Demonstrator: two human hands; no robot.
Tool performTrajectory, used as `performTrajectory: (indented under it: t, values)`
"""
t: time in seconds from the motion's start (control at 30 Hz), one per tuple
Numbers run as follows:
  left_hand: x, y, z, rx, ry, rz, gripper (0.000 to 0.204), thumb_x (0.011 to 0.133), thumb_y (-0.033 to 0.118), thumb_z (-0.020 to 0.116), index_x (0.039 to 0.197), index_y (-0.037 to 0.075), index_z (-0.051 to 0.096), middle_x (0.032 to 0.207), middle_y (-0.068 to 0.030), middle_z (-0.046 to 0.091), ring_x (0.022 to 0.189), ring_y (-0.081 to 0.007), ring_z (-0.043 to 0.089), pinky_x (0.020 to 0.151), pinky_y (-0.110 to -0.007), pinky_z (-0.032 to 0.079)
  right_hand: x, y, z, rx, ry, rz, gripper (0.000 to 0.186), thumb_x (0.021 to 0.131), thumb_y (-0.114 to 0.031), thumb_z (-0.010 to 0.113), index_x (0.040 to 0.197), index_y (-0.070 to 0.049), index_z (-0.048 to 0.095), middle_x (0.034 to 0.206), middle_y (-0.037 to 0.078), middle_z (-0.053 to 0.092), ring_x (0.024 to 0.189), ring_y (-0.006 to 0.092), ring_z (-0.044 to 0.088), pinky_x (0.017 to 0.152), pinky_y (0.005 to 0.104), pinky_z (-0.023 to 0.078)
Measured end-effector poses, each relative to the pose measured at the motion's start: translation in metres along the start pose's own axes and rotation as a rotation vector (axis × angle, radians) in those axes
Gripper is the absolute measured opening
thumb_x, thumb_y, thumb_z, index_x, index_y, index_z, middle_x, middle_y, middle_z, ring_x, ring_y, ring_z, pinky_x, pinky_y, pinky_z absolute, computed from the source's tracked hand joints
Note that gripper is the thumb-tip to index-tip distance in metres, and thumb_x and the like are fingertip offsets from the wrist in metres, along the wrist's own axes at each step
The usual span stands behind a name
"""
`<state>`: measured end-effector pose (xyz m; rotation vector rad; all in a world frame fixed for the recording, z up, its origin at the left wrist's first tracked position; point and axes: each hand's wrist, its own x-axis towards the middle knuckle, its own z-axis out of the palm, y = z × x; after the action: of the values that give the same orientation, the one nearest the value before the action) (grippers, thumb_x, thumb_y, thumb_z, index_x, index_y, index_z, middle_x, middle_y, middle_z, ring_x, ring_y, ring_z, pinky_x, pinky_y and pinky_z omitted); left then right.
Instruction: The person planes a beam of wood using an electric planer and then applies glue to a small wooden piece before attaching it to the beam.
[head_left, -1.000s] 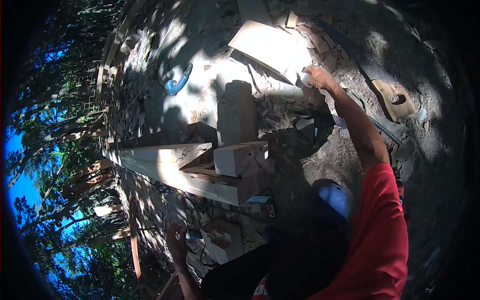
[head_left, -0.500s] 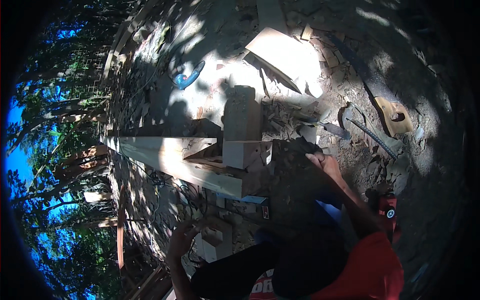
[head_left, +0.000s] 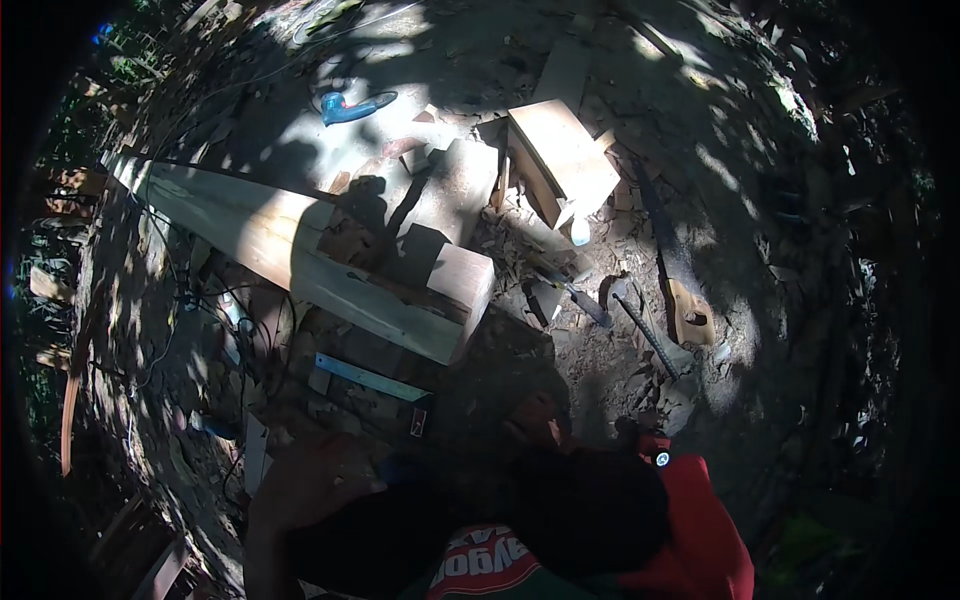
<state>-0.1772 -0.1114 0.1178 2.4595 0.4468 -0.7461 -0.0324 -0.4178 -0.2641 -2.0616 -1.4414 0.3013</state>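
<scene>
My left hand is in shadow beside my left knee; its fingers are too dark to make out. Between my knees and the wood my right hand hangs low, also dim, with its grip unclear. Ahead of both lies a long pale timber beam, slanting from far left toward the middle. A squared wood block end rises at the beam's near end. On the ground between the beam and my left hand is a flat bluish strip, with a small dark rectangular piece close by.
A handsaw, a ribbed metal rod and a chisel-like tool lie to the right among wood chips. Farther off are a sunlit wood block and a blue corded power tool. Cables cross the ground at left.
My view has tilted and turned, so the scene has shifted. My right hand has drawn back from beside the block toward my knees. My left hand has moved away from the small wood piece.
</scene>
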Motion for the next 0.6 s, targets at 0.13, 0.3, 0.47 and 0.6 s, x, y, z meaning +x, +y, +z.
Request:
performTrajectory:
  t: [0.13,0.3,0.47,0.6]
  values:
    - [0.0,-0.015,-0.013,-0.112,0.199,0.138,0.049,0.086,0.044,0.076,0.12,0.01,0.068,0.117,-0.0173,0.069,0.11,-0.0373,0.065,0.094,-0.047,0.051,0.013,-0.012,-0.017,-0.029,-0.016,0.001,0.021,0.088,-0.031,0.072,0.08,-0.011,0.07,0.084,0.007,0.067,0.087,0.026,0.065,0.092,0.0456,0.046]
    - [0.004,-0.052,-0.021,-0.16,0.235,0.216,0.037,0.09,0.039,0.073,0.109,0.007,0.071,0.112,-0.0162,0.07,0.108,-0.0354,0.066,0.092,-0.045,0.052,0.015,-0.015,-0.016,-0.023,-0.063,0.082,0.016,0.083,-0.025,0.075,0.079,-0.01,0.07,0.083,0.008,0.067,0.086,0.0288,0.065,0.09,0.047,0.047]
    - [-0.033,-0.086,-0.024,-0.333,0.319,-0.063,0.039,0.09,0.039,0.073,0.107,0.004,0.072,0.102,-0.015,0.073,0.1,-0.0324,0.069,0.089,-0.042,0.052,0.026,-0.023,-0.016,0.036,-0.011,0.049,0.013,0.078,-0.019,0.077,0.078,-0.008,0.069,0.076,0.01,0.065,0.082,0.0329,0.064,0.086,0.047,0.046]
    - [-0.072,-0.101,-0.011,-0.42,0.543,-0.359,0.046,0.088,0.035,0.074,0.117,0.001,0.069,0.101,-0.0147,0.073,0.1,-0.0264,0.069,0.088,-0.038,0.052,0.031,-0.033,-0.022,0.015,-0.078,0.087,0.011,0.079,-0.015,0.076,0.075,-0.008,0.07,0.077,0.008,0.067,0.083,0.0304,0.065,0.085,0.0473,0.046]
